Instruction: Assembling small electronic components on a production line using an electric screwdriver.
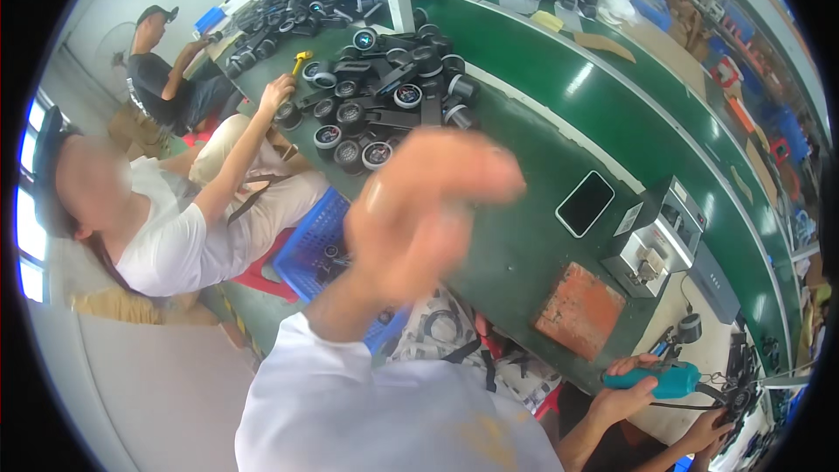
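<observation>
In the middle of the view my left hand (419, 218) is raised above the near edge of the green table, its white sleeve (376, 402) below it. Motion smears the fingers, which bend toward the right with the thumb beneath them; no held thing shows. My right hand is not in view. Just beyond the raised hand lies a heap of black parts with round, wheel-like ends (376, 105). A dark-screened phone (585, 204) lies to the right on the table (516, 253).
A blue crate (306, 240) stands left of my arm. On the right are a worn reddish block (580, 310) and a silver metal device (655, 245). A co-worker's hands hold a teal power screwdriver (655, 379). At left, a seated person's hand (278, 92) grips a yellow tool (301, 59).
</observation>
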The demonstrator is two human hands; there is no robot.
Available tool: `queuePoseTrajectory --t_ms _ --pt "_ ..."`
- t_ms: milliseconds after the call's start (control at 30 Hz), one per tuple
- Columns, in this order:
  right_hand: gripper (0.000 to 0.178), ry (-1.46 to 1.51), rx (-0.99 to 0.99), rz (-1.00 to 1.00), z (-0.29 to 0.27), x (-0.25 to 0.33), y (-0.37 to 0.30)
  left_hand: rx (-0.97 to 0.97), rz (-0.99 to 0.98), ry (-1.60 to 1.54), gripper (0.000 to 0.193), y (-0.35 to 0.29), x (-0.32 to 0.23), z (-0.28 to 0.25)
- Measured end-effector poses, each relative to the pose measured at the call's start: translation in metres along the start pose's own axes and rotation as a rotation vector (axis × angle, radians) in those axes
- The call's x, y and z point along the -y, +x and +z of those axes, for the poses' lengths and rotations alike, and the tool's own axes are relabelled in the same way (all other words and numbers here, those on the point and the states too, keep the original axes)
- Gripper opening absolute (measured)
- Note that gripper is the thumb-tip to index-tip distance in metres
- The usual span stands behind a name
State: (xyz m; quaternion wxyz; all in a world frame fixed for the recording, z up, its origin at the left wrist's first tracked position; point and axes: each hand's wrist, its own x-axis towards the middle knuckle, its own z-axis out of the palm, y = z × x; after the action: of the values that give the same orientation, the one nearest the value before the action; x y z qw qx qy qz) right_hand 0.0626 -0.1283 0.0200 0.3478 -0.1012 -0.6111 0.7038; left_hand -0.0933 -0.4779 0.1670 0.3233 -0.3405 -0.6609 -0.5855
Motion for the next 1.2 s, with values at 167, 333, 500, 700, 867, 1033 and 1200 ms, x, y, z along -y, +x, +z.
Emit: queuePoseTrajectory --t_ms 167,333,500,700,867,1033,1200 --pt "0.077 -0.035 -0.038 0.024 0.021 0.000 0.003 -0.011 -0.087 -0.160 0.020 -0.026 0.016 0.023" --pt "0.075 0.009 -0.039 0.042 0.017 -0.004 -0.005 0.062 -0.053 -0.271 0.018 -0.009 0.017 0.016" --pt "0.071 -0.005 -0.120 0.008 0.000 0.002 -0.008 0.122 -0.015 -0.250 0.017 0.008 0.019 -0.027" --pt "0.065 0.000 -0.170 0.074 -0.016 -0.006 -0.015 0.137 -0.057 -0.463 0.015 0.007 0.028 0.004" --pt "0.075 -0.040 -0.070 0.038 0.026 0.003 -0.007 0.193 -0.116 -0.802 0.015 0.008 0.030 0.072" --pt "0.078 -0.040 -0.036 0.075 0.032 0.011 -0.003 0.233 -0.074 -1.039 0.014 0.020 0.029 0.122" --pt "0.078 -0.052 -0.047 0.070 0.028 0.012 -0.014 0.232 -0.058 -1.192 0.014 0.023 0.020 0.147"
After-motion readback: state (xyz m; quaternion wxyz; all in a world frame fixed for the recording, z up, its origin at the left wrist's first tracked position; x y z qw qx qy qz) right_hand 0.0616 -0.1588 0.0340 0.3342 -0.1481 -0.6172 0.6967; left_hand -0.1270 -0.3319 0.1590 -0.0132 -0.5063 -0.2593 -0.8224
